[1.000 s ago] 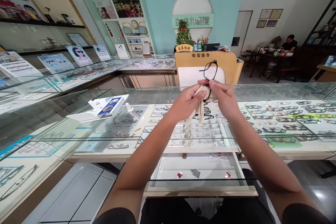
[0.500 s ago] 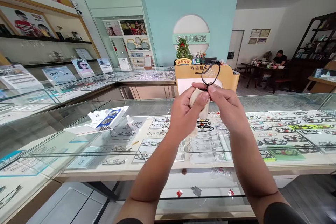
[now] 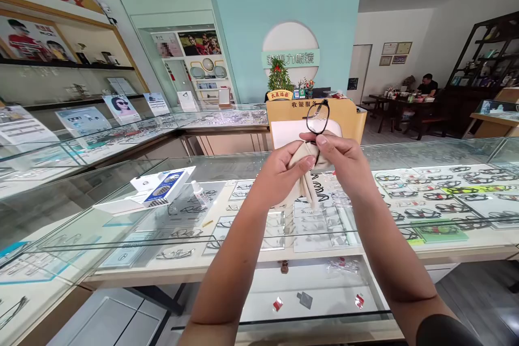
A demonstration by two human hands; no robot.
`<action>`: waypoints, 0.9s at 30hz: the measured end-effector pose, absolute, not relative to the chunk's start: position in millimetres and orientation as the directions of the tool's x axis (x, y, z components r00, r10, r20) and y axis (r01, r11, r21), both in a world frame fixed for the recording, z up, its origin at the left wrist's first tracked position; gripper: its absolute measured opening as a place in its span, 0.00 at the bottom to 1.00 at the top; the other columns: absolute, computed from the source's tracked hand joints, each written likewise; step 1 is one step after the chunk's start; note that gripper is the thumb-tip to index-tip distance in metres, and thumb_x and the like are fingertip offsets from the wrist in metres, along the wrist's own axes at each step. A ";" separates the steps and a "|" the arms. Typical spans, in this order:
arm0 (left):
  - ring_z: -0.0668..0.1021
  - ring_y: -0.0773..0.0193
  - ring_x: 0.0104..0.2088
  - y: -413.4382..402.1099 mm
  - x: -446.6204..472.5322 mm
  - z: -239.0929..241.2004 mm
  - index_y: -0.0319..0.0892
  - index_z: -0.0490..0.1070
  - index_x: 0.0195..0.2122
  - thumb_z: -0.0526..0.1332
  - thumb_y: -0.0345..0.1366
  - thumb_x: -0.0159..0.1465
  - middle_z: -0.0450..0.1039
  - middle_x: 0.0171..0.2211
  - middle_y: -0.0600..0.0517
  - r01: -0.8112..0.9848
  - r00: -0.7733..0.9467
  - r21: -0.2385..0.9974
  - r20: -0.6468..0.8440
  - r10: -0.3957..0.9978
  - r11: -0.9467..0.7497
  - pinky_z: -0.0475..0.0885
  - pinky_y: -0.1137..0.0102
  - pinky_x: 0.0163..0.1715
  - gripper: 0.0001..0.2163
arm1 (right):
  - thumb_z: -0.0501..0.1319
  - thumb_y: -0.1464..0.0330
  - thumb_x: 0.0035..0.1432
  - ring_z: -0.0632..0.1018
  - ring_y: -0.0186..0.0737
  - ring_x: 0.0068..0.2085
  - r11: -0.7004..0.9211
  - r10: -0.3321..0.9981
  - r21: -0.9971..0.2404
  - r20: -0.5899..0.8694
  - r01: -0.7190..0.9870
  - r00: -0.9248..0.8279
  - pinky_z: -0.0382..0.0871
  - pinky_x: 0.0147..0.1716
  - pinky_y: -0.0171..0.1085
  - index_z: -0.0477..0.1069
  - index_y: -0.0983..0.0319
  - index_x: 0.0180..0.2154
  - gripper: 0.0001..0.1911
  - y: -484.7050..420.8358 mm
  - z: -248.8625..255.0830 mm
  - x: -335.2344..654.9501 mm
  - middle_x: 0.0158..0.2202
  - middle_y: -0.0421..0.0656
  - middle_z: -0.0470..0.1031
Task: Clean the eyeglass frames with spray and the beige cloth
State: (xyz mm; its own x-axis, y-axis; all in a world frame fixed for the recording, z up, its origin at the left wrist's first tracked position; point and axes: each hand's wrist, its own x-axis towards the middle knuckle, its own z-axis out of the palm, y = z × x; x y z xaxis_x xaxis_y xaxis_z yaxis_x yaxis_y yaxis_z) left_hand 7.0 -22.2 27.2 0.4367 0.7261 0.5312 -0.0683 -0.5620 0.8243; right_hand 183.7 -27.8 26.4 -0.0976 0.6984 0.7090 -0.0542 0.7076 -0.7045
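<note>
Both my hands are raised in front of me above a glass display counter (image 3: 227,161). Between them is a pair of dark-rimmed eyeglasses (image 3: 318,119), turned on end so that one round lens points up. A cream cleaning cloth (image 3: 307,186) is wrapped about the lower part, which is hidden. My left hand (image 3: 279,175) is closed on the cloth, thumb pressed on its front. My right hand (image 3: 346,162) pinches the glasses near the middle of the frame, and its fingers also touch the cloth. A corner of the cloth hangs down below the hands.
On the counter's glass top stand an open white and blue box (image 3: 164,190) and a small white spray bottle (image 3: 198,193). Rows of eyeglasses (image 3: 424,212) lie inside the case. Beyond is a wooden cashier desk (image 3: 352,118). A person (image 3: 427,85) sits at a far table.
The cloth has shifted in my hands, with more of it hanging down and spreading behind the right fingers. The glasses have turned slightly and sit a little lower. The view has swung slightly right.
</note>
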 end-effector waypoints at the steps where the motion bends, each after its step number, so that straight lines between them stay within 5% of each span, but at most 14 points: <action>1: 0.66 0.67 0.30 -21.0 6.8 25.6 0.42 0.74 0.40 0.70 0.53 0.67 0.65 0.30 0.56 -0.088 0.423 0.838 0.521 0.741 -0.539 0.61 0.71 0.31 0.18 | 0.66 0.50 0.70 0.81 0.45 0.49 0.703 0.702 -0.709 0.704 -0.056 -0.106 0.75 0.57 0.49 0.86 0.53 0.36 0.17 -28.1 25.6 181.9 0.48 0.42 0.86; 5: 0.65 0.69 0.28 -18.8 12.7 17.7 0.42 0.76 0.43 0.73 0.54 0.64 0.66 0.27 0.57 -0.142 0.295 0.819 0.571 0.766 -0.556 0.61 0.72 0.30 0.21 | 0.64 0.49 0.70 0.81 0.45 0.49 0.702 0.702 -0.711 0.699 -0.029 -0.137 0.76 0.53 0.47 0.85 0.55 0.31 0.22 -30.4 22.3 177.2 0.48 0.44 0.86; 9: 0.63 0.69 0.26 -20.2 20.1 12.9 0.41 0.71 0.30 0.67 0.57 0.69 0.62 0.25 0.56 -0.123 0.208 0.781 0.623 0.754 -0.612 0.59 0.71 0.28 0.23 | 0.64 0.49 0.70 0.81 0.45 0.48 0.722 0.682 -0.691 0.720 -0.036 -0.126 0.77 0.48 0.46 0.87 0.53 0.36 0.20 -29.6 18.7 175.7 0.46 0.43 0.86; 18: 0.74 0.63 0.35 -18.2 1.8 25.3 0.42 0.76 0.37 0.63 0.58 0.71 0.75 0.34 0.50 -0.116 0.401 0.847 0.518 0.756 -0.519 0.70 0.70 0.33 0.22 | 0.65 0.50 0.71 0.81 0.46 0.50 0.775 0.628 -0.632 0.773 -0.015 -0.089 0.75 0.54 0.48 0.85 0.54 0.32 0.21 -26.5 19.5 176.8 0.46 0.44 0.85; 22: 0.71 0.65 0.33 -16.8 -9.0 28.7 0.41 0.76 0.31 0.67 0.56 0.69 0.72 0.29 0.50 -0.042 0.437 0.841 0.501 0.747 -0.539 0.67 0.70 0.33 0.22 | 0.64 0.49 0.71 0.80 0.45 0.47 0.758 0.647 -0.652 0.750 0.008 -0.140 0.76 0.48 0.46 0.86 0.53 0.35 0.20 -25.9 18.5 177.6 0.46 0.44 0.84; 27: 0.67 0.69 0.29 -15.1 -4.9 25.2 0.40 0.79 0.33 0.77 0.53 0.59 0.68 0.27 0.55 -0.162 0.380 0.877 0.478 0.792 -0.452 0.65 0.73 0.31 0.19 | 0.64 0.50 0.72 0.79 0.45 0.49 0.753 0.650 -0.658 0.739 0.020 -0.175 0.74 0.48 0.45 0.85 0.53 0.33 0.21 -24.4 17.6 175.5 0.41 0.44 0.81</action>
